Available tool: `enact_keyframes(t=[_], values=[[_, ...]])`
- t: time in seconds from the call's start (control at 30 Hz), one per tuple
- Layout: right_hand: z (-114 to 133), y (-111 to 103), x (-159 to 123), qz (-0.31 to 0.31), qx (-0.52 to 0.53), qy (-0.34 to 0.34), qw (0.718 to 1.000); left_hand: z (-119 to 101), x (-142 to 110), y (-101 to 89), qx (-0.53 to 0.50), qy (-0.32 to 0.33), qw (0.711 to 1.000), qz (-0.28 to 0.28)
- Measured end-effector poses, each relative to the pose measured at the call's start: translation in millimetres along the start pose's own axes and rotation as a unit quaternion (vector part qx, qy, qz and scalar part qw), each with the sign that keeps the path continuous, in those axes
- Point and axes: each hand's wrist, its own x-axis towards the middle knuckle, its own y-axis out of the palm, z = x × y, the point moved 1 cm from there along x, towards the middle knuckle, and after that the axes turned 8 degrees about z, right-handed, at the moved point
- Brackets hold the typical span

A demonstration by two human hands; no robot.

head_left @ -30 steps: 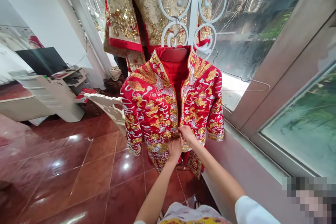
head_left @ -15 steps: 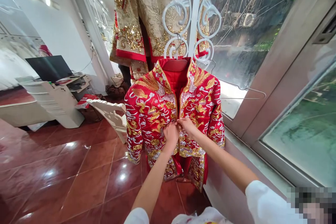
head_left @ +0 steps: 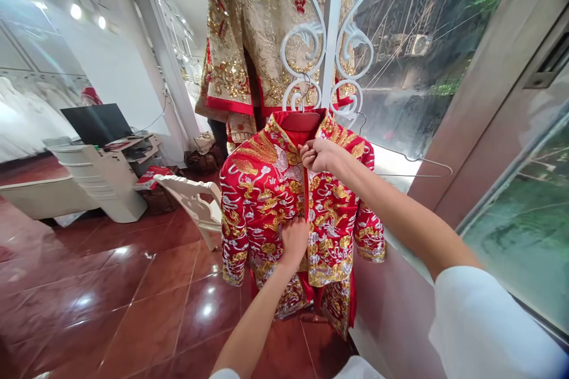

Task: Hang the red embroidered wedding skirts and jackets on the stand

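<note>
Edges first: glossy red-brown tiled floor spreads from 7 to 9 o'clock; carved white chair just beside the 9 o'clock sleeve; pinkish-grey window frame at 3. Counts: one short red jacket with gold and silver embroidery, mid-view on one dark red hanger; one thin wire hanger at 2. Jacket's long axis upright, collar to 12, hem to 6, front facing the person. Left hand, lower front: fingers clamped on its edge. Right hand, below collar: fingers pinched together on front opening, exact grip hidden.
</note>
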Motion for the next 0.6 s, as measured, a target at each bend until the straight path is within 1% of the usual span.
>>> enact_keyframes(t=[0.07, 0.13, 0.23, 0.3, 0.37, 0.4, 0.43, 0.47, 0.5, 0.53, 0.57, 0.6], values=[[3, -1, -4, -0.011, 0.003, 0.024, 1.0, 6, 1, -5.4, -0.001, 0.003, 1.0, 0.002], [7, -1, -7, -0.014, -0.007, 0.03, 0.999, 13, 5, -10.6, -0.003, 0.005, 1.0, 0.004], [7, 2, -5, -0.024, -0.034, -0.002, 0.999, 21, 14, -13.4, -0.007, 0.01, 1.0, 0.016], [0, 2, -3, -0.048, -0.061, -0.026, 0.997, 24, 15, -13.6, -0.014, 0.018, 0.999, 0.032], [-9, -4, -5, -0.071, -0.125, -0.043, 0.989, 27, 11, -19.1, -0.025, 0.031, 0.998, 0.052], [-11, -9, -9, -0.08, -0.174, -0.058, 0.98, 29, 7, -26.2, -0.033, 0.041, 0.997, 0.064], [-12, -15, -14, -0.097, -0.23, -0.084, 0.965, 32, 3, -37.1, -0.045, 0.056, 0.995, 0.064], [-10, -23, -20, -0.128, -0.293, -0.122, 0.94, 36, 0, -52.0, -0.06, 0.073, 0.995, 0.045], [-6, -33, -27, -0.176, -0.359, -0.169, 0.901, 42, -1, -70.6, -0.076, 0.087, 0.993, 0.003], [1, -44, -34, -0.236, -0.425, -0.221, 0.845, 49, -1, -91.8, -0.092, 0.097, 0.989, -0.063], [8, -55, -39, -0.296, -0.486, -0.27, 0.777, 56, 2, -114.3, -0.098, 0.095, 0.979, -0.151], [15, -67, -41, -0.34, -0.54, -0.309, 0.705, 65, 8, -136.1, -0.091, 0.075, 0.966, -0.232]])
